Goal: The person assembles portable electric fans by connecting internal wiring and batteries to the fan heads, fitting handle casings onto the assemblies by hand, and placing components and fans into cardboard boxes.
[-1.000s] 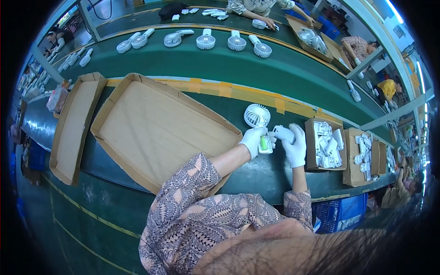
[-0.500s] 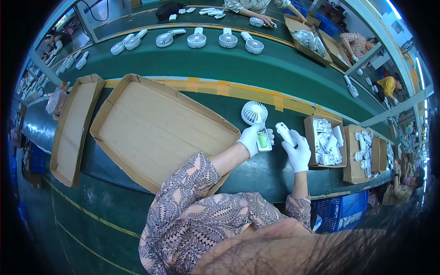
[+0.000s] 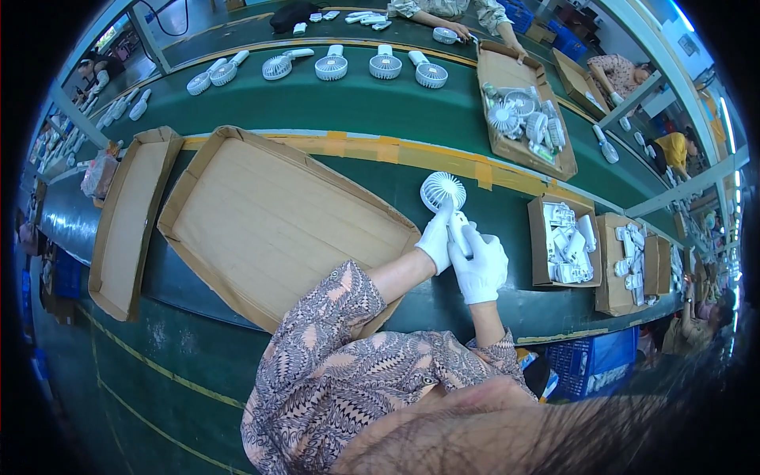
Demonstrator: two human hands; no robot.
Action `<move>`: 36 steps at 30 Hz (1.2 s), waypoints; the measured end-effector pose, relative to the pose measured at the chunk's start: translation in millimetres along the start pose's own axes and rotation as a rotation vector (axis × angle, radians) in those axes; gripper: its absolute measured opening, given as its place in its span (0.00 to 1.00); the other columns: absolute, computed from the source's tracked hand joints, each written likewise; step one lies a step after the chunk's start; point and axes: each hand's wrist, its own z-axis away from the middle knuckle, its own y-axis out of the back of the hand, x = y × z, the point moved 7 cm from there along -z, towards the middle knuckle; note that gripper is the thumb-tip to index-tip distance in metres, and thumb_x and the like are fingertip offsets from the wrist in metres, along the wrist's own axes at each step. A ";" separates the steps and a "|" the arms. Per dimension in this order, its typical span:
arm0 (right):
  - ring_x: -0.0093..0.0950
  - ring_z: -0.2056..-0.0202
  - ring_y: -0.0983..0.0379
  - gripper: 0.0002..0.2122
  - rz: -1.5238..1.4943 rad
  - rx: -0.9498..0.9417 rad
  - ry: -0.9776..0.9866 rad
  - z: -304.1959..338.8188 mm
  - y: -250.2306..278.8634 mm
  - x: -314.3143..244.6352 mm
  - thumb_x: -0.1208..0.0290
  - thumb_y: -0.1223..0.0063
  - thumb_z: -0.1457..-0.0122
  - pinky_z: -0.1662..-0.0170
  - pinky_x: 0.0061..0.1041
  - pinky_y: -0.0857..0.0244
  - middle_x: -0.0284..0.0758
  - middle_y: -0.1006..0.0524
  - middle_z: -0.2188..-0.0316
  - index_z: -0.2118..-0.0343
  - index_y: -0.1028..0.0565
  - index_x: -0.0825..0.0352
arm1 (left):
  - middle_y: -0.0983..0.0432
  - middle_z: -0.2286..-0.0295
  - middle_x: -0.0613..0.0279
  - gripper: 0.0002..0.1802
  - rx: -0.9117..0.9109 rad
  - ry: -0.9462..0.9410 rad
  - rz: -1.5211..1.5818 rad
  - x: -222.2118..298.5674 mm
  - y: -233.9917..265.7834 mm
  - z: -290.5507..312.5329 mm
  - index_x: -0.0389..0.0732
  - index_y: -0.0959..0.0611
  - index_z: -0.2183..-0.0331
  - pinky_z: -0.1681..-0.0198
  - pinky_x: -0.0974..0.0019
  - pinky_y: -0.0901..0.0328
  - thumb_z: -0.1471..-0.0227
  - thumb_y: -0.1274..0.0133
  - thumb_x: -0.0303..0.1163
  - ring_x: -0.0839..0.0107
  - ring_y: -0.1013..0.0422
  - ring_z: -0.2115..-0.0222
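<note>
My left hand (image 3: 434, 241), in a white glove, is closed around the handle of a small white handheld fan (image 3: 443, 191), whose round grille points away from me. My right hand (image 3: 483, 271), gloved too, grips a white handle cover (image 3: 458, 233) and holds it against the fan's handle. Both hands meet there, over the green bench. The green cell inside the handle is hidden by the cover and the fingers. Whether the cover is seated, I cannot tell.
A large cardboard tray (image 3: 277, 222) lies left of my hands, a narrower tray (image 3: 119, 261) beyond it. To the right stand a carton of white casing parts (image 3: 540, 265) and another parts box (image 3: 609, 293). Across, a co-worker's hand (image 3: 513, 46) touches a carton of fans (image 3: 534, 162) on the green belt.
My right hand has moved left, bringing the cover onto the fan's handle and hiding the green cell. The co-worker's carton of fans has come nearer across the belt. The fans there have shifted slightly left.
</note>
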 end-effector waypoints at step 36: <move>0.27 0.66 0.28 0.20 -1.440 -0.539 -0.571 9.2 -42.0 91.1 0.62 0.61 0.39 0.65 0.23 0.35 0.38 0.27 0.62 0.51 0.36 0.73 | 0.28 0.67 0.54 0.18 -0.208 -1.231 -1.840 47.1 -103.6 78.8 0.41 0.26 0.63 0.54 0.53 0.42 0.61 0.47 0.33 0.57 0.33 0.61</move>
